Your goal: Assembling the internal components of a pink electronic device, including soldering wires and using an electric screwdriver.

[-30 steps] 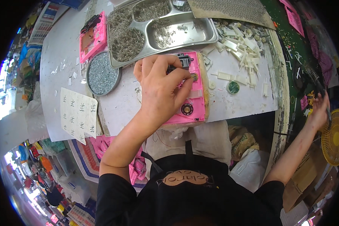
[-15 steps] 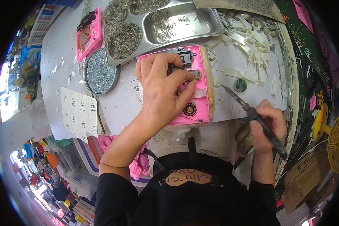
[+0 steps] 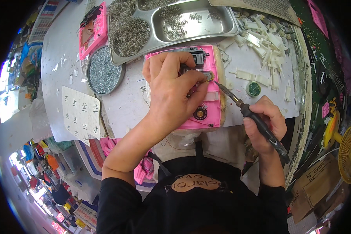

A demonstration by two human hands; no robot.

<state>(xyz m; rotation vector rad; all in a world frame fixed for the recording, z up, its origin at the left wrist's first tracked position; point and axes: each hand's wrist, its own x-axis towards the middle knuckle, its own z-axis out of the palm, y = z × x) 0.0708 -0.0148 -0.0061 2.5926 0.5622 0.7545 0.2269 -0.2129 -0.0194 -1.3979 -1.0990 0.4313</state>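
A pink plastic casing lies in front of me, fitted with black parts, a silver cylindrical part and a small round speaker-like disc. Over its left half rests my left hand, thumb and forefinger pinched beside the silver part. A yellowish wire shows near those fingertips, but what they pinch is hidden. From the right, my right hand grips a soldering iron by its black handle. Its metal tip reaches over the casing's right edge, close to the silver part and my left fingertips.
A metal compartment tray of small springs stands behind the casing. Left of it are a round dish of small metal pieces and another pink casing. White plastic parts and a small green-filled pot lie right.
My right hand has brought the soldering iron left and up, its tip now over the casing's right edge. My left hand keeps its pinch; the whole view has shifted slightly.
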